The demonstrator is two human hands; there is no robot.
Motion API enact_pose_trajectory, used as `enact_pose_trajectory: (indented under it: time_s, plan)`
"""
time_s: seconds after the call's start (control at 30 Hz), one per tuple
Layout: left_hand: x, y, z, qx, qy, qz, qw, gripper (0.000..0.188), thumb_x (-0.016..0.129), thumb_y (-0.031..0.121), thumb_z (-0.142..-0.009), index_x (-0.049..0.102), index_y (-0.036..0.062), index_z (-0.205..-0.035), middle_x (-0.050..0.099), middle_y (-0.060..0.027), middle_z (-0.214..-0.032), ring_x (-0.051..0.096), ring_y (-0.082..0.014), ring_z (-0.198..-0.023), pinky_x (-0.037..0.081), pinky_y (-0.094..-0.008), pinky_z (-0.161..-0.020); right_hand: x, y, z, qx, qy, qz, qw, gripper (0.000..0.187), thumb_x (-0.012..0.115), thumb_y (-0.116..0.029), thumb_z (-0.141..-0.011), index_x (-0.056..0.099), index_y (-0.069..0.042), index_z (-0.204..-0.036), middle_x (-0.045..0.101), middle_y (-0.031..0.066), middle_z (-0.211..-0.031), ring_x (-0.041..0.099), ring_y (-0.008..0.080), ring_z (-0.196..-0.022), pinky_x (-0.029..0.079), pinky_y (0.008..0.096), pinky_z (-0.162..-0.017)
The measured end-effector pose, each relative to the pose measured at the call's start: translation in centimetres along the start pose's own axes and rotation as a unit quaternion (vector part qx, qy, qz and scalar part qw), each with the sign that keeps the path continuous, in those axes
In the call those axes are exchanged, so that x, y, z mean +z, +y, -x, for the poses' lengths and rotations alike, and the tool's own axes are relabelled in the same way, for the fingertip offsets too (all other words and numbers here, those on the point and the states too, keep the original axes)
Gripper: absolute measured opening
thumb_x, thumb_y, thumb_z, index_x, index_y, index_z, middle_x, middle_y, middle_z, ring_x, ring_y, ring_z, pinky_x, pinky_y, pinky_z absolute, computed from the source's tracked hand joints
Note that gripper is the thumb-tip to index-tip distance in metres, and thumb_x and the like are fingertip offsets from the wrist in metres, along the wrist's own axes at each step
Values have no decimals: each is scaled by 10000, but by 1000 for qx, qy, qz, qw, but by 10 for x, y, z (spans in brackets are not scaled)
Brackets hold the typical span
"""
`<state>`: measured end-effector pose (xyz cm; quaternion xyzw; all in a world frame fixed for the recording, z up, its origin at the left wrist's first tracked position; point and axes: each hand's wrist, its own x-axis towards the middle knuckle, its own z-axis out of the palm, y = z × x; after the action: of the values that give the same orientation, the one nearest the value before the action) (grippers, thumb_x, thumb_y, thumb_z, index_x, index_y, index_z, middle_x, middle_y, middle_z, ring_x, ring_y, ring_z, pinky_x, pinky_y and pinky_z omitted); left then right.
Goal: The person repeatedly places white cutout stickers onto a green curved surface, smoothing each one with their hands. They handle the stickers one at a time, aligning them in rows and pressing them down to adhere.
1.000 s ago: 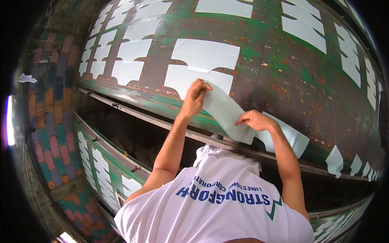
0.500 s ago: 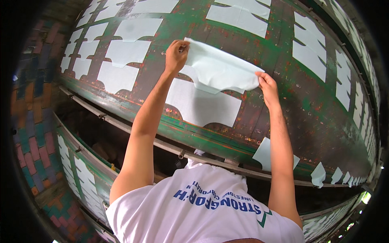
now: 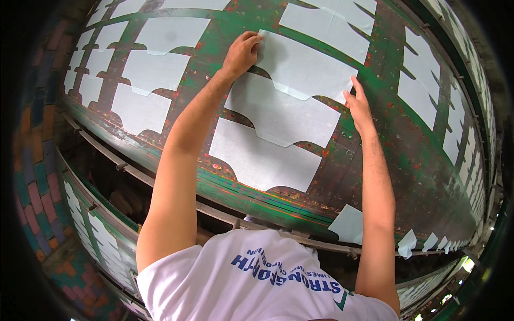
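Observation:
A white cut fabric panel [image 3: 310,61] lies flat on the long printing table [image 3: 396,155], its lower edge overlapping a second panel [image 3: 289,109]. A third panel [image 3: 262,158] lies below that one, nearest the table's front edge. My left hand [image 3: 242,55] has its fingers closed at the top panel's upper left corner. At the right edge of the same panel is my right hand [image 3: 360,107], with thumb and forefinger apart and their tips touching the cloth.
More columns of white panels lie at left [image 3: 155,69] and right [image 3: 420,77]. A loose white piece [image 3: 348,224] and several smaller ones hang at the front edge. A metal rail [image 3: 214,211] runs along the front. Coloured brick paving [image 3: 40,179] shows at far left.
The top panel, held up and folded over before, is now spread flat above the other two. Both hands have moved farther up the table, and my right fingers have loosened.

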<state>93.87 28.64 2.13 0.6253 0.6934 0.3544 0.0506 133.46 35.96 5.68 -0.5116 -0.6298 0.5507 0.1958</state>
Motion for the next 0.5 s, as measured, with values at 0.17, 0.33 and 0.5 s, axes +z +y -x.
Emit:
enact_pose_trajectory:
  time_s: [0.17,0.33,0.5]
  plan:
    - [32,6,-1,0,-15,-279,960,577,493,432,-1070,556,42,-1491,442,-178,-1617,290,-408,-1552,244,-593,-1238,5,6,-4,-1,10,-19,1000,728,622,-224,-1051,266,-117,-1677,308,65,-1684,522,127,-1034,507,309,-969]
    - [108,72,-4,-26,-37,-219,975,834,374,599,-1060,352,-29,-1608,240,-245,-1714,113,-411,-1617,83,-636,-1276,10,4,2,-24,24,0,999,737,661,-212,-1036,290,-120,-1667,316,83,-1666,553,133,-1080,534,312,-941]
    - [171,187,15,106,-99,-192,971,897,341,663,-1040,358,-34,-1605,271,-238,-1706,164,-402,-1608,75,-639,-1273,16,6,36,-48,157,-68,984,648,700,-148,-995,424,-51,-1574,417,125,-1499,578,156,-1064,531,317,-946]
